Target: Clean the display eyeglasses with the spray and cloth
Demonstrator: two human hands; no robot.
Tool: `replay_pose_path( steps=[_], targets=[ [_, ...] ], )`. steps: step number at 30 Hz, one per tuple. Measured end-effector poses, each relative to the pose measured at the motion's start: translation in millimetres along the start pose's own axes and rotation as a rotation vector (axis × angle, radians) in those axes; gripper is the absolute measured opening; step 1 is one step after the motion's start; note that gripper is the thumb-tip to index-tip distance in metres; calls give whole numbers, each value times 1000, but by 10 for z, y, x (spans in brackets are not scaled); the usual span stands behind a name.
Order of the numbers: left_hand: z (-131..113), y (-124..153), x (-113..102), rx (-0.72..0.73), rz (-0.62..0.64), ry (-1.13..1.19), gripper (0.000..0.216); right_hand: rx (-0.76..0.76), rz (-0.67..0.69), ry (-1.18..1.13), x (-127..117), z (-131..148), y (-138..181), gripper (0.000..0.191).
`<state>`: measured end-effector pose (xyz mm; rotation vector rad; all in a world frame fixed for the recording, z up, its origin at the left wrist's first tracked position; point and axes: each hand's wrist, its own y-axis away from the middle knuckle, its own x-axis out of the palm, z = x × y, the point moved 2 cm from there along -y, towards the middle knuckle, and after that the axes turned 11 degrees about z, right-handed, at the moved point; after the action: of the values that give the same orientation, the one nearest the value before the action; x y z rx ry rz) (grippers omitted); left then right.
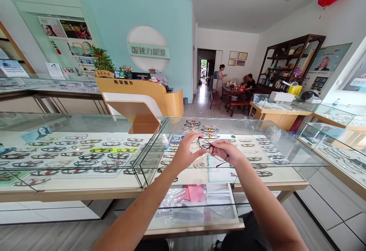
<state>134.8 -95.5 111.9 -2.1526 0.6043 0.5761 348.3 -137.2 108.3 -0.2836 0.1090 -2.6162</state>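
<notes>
Over the glass display case, I hold a pair of thin dark-rimmed eyeglasses (204,144) between both hands. My left hand (185,152) is closed on their left side, with thumb and fingers around that edge. My right hand (230,152) pinches the frame near the right lens, and its fingertips partly hide that lens. Below the hands, rows of eyeglass frames (256,159) lie in the case. A small white bottle (165,142) stands left of my left hand, beside a dark blue printed card (176,139).
An open drawer (240,223) with plastic packets and pink paper (196,193) juts out below the case. More glass display cases (71,148) stand left and right. Beyond are a curved cashier counter (154,95) and people at a table (233,90).
</notes>
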Motion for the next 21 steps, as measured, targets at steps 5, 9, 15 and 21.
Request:
replay_pose_path(
  steps=[5,9,15,21],
  targets=[
    [-227,-29,-187,-44,-76,65,54,-38,-32,163,65,264,58,46],
    [-410,-126,-388,-36,-235,76,50,-268,-300,350,109,576,178,50],
    [-670,-407,-662,64,-449,-19,52,-607,-566,737,401,900,243,54],
    [-892,-624,-778,99,-543,-30,54,-682,-708,911,591,1165,133,45]
  ],
)
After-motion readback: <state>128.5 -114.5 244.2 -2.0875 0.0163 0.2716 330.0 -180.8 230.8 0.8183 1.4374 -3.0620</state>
